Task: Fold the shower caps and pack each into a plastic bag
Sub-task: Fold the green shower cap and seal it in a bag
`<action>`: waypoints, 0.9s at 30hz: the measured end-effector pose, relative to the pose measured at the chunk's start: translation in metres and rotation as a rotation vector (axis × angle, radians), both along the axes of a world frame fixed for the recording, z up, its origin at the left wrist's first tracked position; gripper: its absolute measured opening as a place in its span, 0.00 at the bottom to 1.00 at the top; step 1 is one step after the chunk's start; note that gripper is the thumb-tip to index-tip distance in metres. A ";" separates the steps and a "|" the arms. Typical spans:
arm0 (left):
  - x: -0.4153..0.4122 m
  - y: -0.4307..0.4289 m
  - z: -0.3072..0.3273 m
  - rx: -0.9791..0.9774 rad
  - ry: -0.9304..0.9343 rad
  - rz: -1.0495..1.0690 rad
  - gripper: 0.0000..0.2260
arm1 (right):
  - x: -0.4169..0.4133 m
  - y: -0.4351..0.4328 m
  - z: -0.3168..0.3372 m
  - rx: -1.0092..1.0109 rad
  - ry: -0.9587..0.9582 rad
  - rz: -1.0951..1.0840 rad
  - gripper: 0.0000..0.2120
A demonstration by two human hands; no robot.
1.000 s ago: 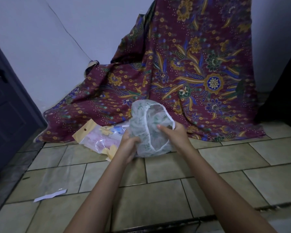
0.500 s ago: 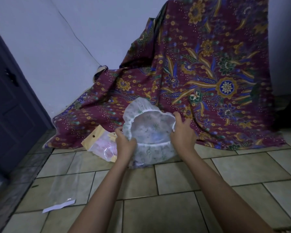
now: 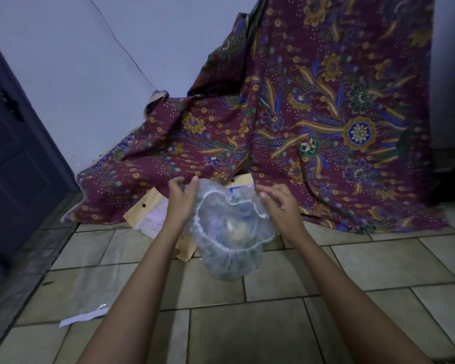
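Both hands held the cap (image 3: pixel 229 240) up over the floor (image 3: pixel 378 264), near the lower edge of the cloth (image 3: pixel 313 114), with its elastic mouth spread wide and facing up. The left hand (image 3: pixel 180 203) pinched the rim's far-left part between curled fingers and thumb. The right hand (image 3: pixel 280 206) gripped the far-right part, fingers bent over the rim. Behind the cap, yellow-topped packs (image 3: pixel 149 211) lay against the cloth's edge. A clear bag (image 3: pixel 90 287) lay flat toward the floor's left edge, a white strip (image 3: pixel 83 317) at its near end.
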State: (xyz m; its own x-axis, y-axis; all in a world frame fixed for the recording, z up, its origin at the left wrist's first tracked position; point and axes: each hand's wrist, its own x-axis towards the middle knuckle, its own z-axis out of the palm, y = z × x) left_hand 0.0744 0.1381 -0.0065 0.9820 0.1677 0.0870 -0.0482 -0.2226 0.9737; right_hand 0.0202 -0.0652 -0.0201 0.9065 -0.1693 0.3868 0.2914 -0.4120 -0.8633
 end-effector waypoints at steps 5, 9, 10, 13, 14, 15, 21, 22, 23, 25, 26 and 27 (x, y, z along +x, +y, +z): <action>0.009 0.004 0.017 0.163 0.119 -0.312 0.13 | 0.007 -0.003 0.012 0.129 0.040 -0.032 0.20; 0.008 0.010 0.016 0.102 0.045 -0.353 0.05 | 0.019 -0.024 0.023 -0.263 0.450 -0.213 0.12; 0.008 0.015 0.015 0.054 0.031 -0.307 0.06 | 0.021 -0.029 0.025 -0.326 0.516 -0.214 0.20; 0.011 0.032 0.004 -0.044 0.007 -0.120 0.10 | 0.022 -0.043 0.027 -0.265 0.351 -0.226 0.21; 0.010 0.036 0.000 -0.056 0.003 -0.079 0.10 | 0.024 -0.046 0.025 -0.223 0.234 -0.255 0.20; 0.008 0.039 -0.004 -0.065 0.004 -0.060 0.10 | 0.025 -0.049 0.023 -0.191 0.137 -0.278 0.20; -0.002 0.032 -0.029 -0.188 0.057 0.049 0.08 | 0.021 -0.046 0.014 0.305 0.431 -0.147 0.29; -0.004 0.030 -0.032 -0.200 0.069 0.068 0.06 | 0.018 -0.045 0.008 0.419 0.583 -0.074 0.30; -0.008 0.028 -0.035 -0.206 0.081 0.080 0.05 | 0.014 -0.045 0.002 0.444 0.708 -0.014 0.30; -0.013 0.025 -0.040 -0.197 0.107 0.081 0.05 | 0.008 -0.041 -0.012 0.345 0.850 0.057 0.27; -0.015 0.023 -0.042 -0.189 0.115 0.074 0.06 | 0.006 -0.038 -0.018 0.324 0.859 0.070 0.23; -0.019 0.020 -0.039 -0.198 0.102 0.056 0.08 | 0.005 -0.035 -0.022 0.340 0.845 0.068 0.18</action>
State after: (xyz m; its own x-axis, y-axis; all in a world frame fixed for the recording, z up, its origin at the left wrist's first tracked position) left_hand 0.0549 0.1582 -0.0458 0.9726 0.2265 -0.0523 0.0599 -0.0266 0.9979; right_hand 0.0249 -0.0999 -0.0421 0.8773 -0.0888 -0.4716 -0.4790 -0.1019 -0.8719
